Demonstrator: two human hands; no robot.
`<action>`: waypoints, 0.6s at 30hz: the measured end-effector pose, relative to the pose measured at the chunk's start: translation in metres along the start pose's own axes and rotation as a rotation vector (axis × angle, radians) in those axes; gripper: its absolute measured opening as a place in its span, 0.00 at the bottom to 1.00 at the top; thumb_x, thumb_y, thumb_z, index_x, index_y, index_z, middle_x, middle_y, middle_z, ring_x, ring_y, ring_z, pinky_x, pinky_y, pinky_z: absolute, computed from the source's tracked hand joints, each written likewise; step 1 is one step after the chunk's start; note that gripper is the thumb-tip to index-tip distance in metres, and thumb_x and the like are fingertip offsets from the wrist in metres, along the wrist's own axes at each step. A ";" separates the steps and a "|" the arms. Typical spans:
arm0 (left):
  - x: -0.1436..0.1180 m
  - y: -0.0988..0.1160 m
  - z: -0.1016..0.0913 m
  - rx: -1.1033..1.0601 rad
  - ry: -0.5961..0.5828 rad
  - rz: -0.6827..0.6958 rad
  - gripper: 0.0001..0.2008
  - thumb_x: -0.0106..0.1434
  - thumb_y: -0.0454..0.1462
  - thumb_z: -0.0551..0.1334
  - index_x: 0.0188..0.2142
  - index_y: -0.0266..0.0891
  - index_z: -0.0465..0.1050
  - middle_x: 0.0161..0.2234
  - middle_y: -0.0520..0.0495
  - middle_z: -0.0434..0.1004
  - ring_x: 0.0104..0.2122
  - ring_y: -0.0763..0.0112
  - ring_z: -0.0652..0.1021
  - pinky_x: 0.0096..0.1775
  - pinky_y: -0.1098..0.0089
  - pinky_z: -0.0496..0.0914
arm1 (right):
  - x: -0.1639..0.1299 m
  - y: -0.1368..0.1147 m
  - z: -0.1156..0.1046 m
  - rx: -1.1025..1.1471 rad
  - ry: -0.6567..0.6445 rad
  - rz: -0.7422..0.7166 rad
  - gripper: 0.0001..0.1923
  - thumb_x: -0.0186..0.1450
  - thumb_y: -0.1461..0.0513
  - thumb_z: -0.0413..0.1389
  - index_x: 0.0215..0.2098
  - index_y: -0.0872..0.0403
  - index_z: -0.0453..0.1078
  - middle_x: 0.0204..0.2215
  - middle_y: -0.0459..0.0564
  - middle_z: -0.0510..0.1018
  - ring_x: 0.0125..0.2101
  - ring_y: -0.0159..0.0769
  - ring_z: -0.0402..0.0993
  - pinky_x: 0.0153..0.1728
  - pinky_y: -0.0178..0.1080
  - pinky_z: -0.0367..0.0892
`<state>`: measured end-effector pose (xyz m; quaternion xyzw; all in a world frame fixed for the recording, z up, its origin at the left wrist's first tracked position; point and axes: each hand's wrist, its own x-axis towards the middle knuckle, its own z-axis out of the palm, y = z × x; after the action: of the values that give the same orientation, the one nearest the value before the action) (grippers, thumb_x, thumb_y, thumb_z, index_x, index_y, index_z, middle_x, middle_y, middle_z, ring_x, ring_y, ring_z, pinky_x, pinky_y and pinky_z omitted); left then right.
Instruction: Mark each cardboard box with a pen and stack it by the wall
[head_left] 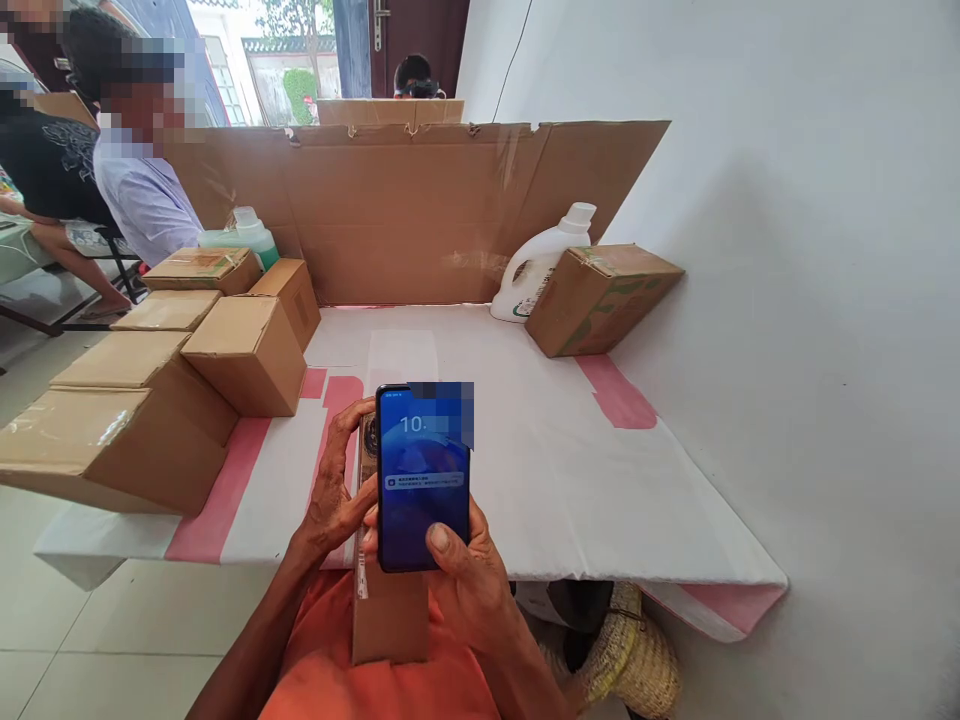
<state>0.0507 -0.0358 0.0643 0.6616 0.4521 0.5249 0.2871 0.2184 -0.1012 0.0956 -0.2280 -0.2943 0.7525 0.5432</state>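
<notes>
A dark-framed smartphone (424,500) stands nearly upright before me, its blue lock screen lit with a clock and a notification. My right hand (469,580) is wrapped round its lower right side, thumb over the bottom of the screen. At the phone's left edge my left hand (337,500) has its fingers bent, the index near the top corner and the thumb lower down; some fingertips are hidden. Behind and below the phone is a narrow cardboard box (390,625), reaching from the table edge toward my lap, partly covered by the phone and hands.
Several cardboard boxes (244,345) line the table's left side, near a bottle of green liquid (259,240). On the right, a white jug (536,265) stands beside a tilted box (600,300). A cardboard panel (397,215) closes the back. A wall borders the right; people sit beyond.
</notes>
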 end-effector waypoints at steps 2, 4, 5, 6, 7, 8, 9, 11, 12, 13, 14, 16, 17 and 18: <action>0.000 -0.002 -0.002 -0.007 -0.019 -0.003 0.34 0.68 0.54 0.66 0.69 0.46 0.64 0.66 0.38 0.68 0.67 0.46 0.70 0.68 0.46 0.65 | 0.006 -0.009 -0.008 -0.038 0.116 -0.031 0.25 0.64 0.46 0.71 0.49 0.53 0.75 0.37 0.54 0.88 0.35 0.46 0.88 0.41 0.48 0.83; 0.000 -0.005 -0.004 -0.024 -0.026 -0.025 0.33 0.69 0.50 0.66 0.69 0.47 0.62 0.69 0.39 0.65 0.67 0.48 0.70 0.68 0.47 0.64 | 0.018 -0.021 -0.028 -0.110 0.287 -0.081 0.26 0.64 0.44 0.69 0.46 0.54 0.75 0.35 0.53 0.87 0.31 0.44 0.87 0.36 0.45 0.83; 0.000 -0.007 -0.005 -0.036 -0.024 -0.037 0.33 0.68 0.49 0.66 0.69 0.47 0.62 0.69 0.39 0.65 0.66 0.49 0.70 0.68 0.46 0.63 | 0.026 -0.028 -0.043 -0.163 0.374 -0.113 0.27 0.63 0.42 0.68 0.45 0.55 0.75 0.34 0.53 0.87 0.30 0.43 0.86 0.34 0.44 0.82; 0.000 -0.008 -0.006 -0.049 -0.020 -0.048 0.33 0.68 0.49 0.66 0.69 0.47 0.62 0.69 0.39 0.64 0.66 0.49 0.70 0.68 0.46 0.63 | 0.036 -0.034 -0.061 -0.226 0.460 -0.146 0.29 0.62 0.40 0.68 0.45 0.55 0.75 0.33 0.52 0.86 0.30 0.43 0.86 0.32 0.42 0.82; 0.001 -0.010 -0.006 -0.060 -0.014 -0.057 0.33 0.68 0.48 0.66 0.69 0.47 0.62 0.69 0.39 0.64 0.66 0.48 0.70 0.68 0.46 0.63 | 0.046 -0.040 -0.081 -0.305 0.537 -0.167 0.31 0.59 0.39 0.69 0.45 0.55 0.75 0.31 0.52 0.85 0.29 0.43 0.85 0.31 0.41 0.81; 0.001 -0.011 -0.007 -0.069 -0.007 -0.063 0.33 0.68 0.48 0.66 0.69 0.47 0.62 0.69 0.39 0.64 0.66 0.48 0.70 0.69 0.45 0.62 | 0.056 -0.045 -0.102 -0.406 0.607 -0.175 0.34 0.56 0.37 0.69 0.44 0.55 0.74 0.29 0.51 0.84 0.28 0.43 0.84 0.30 0.41 0.80; 0.001 -0.013 -0.006 -0.074 -0.001 -0.066 0.33 0.68 0.48 0.66 0.69 0.47 0.62 0.69 0.39 0.65 0.66 0.48 0.70 0.69 0.45 0.61 | 0.065 -0.049 -0.123 -0.533 0.672 -0.159 0.35 0.54 0.35 0.68 0.43 0.55 0.74 0.29 0.50 0.83 0.27 0.43 0.83 0.29 0.41 0.79; 0.001 -0.016 -0.006 -0.075 0.001 -0.067 0.33 0.68 0.48 0.66 0.69 0.48 0.62 0.69 0.39 0.64 0.66 0.47 0.69 0.69 0.44 0.60 | 0.078 -0.053 -0.162 -0.713 0.763 -0.099 0.35 0.53 0.33 0.65 0.38 0.54 0.72 0.26 0.50 0.81 0.26 0.44 0.82 0.28 0.42 0.77; 0.001 -0.018 -0.005 -0.071 0.001 -0.070 0.33 0.68 0.48 0.66 0.69 0.48 0.62 0.70 0.39 0.64 0.67 0.47 0.69 0.69 0.44 0.60 | 0.083 -0.054 -0.177 -0.770 0.792 -0.075 0.34 0.52 0.33 0.64 0.35 0.54 0.72 0.25 0.50 0.80 0.26 0.45 0.81 0.27 0.43 0.76; 0.001 -0.020 -0.005 -0.066 0.001 -0.074 0.33 0.68 0.48 0.66 0.69 0.48 0.62 0.70 0.39 0.63 0.67 0.47 0.69 0.69 0.44 0.60 | 0.086 -0.054 -0.189 -0.815 0.815 -0.054 0.33 0.53 0.34 0.63 0.33 0.54 0.72 0.24 0.50 0.79 0.26 0.45 0.80 0.28 0.44 0.76; 0.001 -0.021 -0.005 -0.061 0.004 -0.080 0.33 0.68 0.48 0.66 0.70 0.48 0.61 0.70 0.39 0.63 0.67 0.47 0.69 0.69 0.44 0.60 | 0.087 -0.053 -0.199 -0.858 0.838 -0.039 0.32 0.53 0.34 0.62 0.32 0.54 0.72 0.24 0.51 0.78 0.27 0.46 0.80 0.29 0.44 0.76; 0.001 -0.024 -0.006 -0.051 0.009 -0.089 0.34 0.69 0.49 0.65 0.70 0.48 0.60 0.71 0.39 0.63 0.66 0.48 0.70 0.69 0.44 0.60 | 0.086 -0.051 -0.209 -0.970 0.891 -0.013 0.30 0.56 0.35 0.59 0.32 0.54 0.72 0.25 0.53 0.78 0.31 0.49 0.79 0.32 0.47 0.76; 0.001 -0.024 -0.006 -0.048 0.011 -0.093 0.34 0.69 0.49 0.65 0.71 0.47 0.60 0.71 0.39 0.63 0.66 0.49 0.70 0.69 0.45 0.61 | 0.084 -0.051 -0.212 -1.031 0.914 -0.003 0.30 0.58 0.36 0.58 0.32 0.54 0.73 0.26 0.54 0.79 0.34 0.51 0.79 0.36 0.48 0.76; 0.002 -0.025 -0.007 -0.046 0.012 -0.097 0.35 0.68 0.50 0.65 0.71 0.47 0.60 0.71 0.39 0.63 0.66 0.50 0.70 0.69 0.46 0.62 | 0.082 -0.051 -0.213 -1.093 0.931 0.003 0.29 0.59 0.37 0.57 0.33 0.54 0.73 0.28 0.57 0.79 0.38 0.54 0.79 0.40 0.51 0.75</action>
<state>0.0363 -0.0240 0.0456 0.6290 0.4730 0.5246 0.3247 0.3691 0.0307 -0.0250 -0.7651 -0.3664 0.3232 0.4194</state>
